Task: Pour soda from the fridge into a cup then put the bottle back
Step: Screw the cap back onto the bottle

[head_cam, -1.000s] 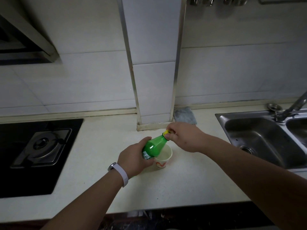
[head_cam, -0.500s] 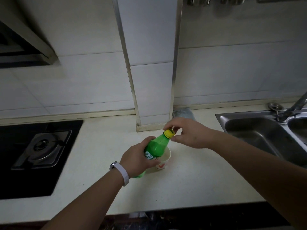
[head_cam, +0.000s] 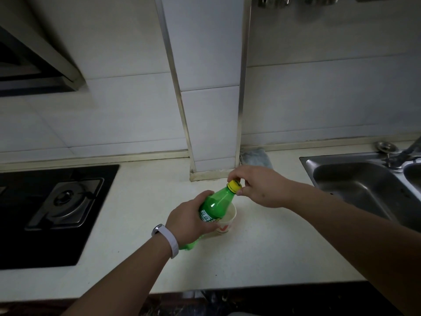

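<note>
A green soda bottle [head_cam: 217, 202] with a yellow cap [head_cam: 235, 186] leans over the white counter [head_cam: 127, 224], neck pointing up and to the right. My left hand [head_cam: 190, 221] grips the bottle's body around its label. My right hand [head_cam: 259, 187] pinches the yellow cap between thumb and fingers. A white paper cup [head_cam: 226, 221] with a red mark stands on the counter just behind the bottle, partly hidden by it and by my left hand.
A black gas hob [head_cam: 52, 201] lies at the left. A steel sink [head_cam: 364, 190] with a tap sits at the right. A tiled wall column [head_cam: 211, 124] rises behind the cup, with a grey cloth [head_cam: 256, 156] at its foot.
The bottle has tipped more upright and its cap has come into plain view. My right hand has shifted from covering the cap to pinching it with its fingertips.
</note>
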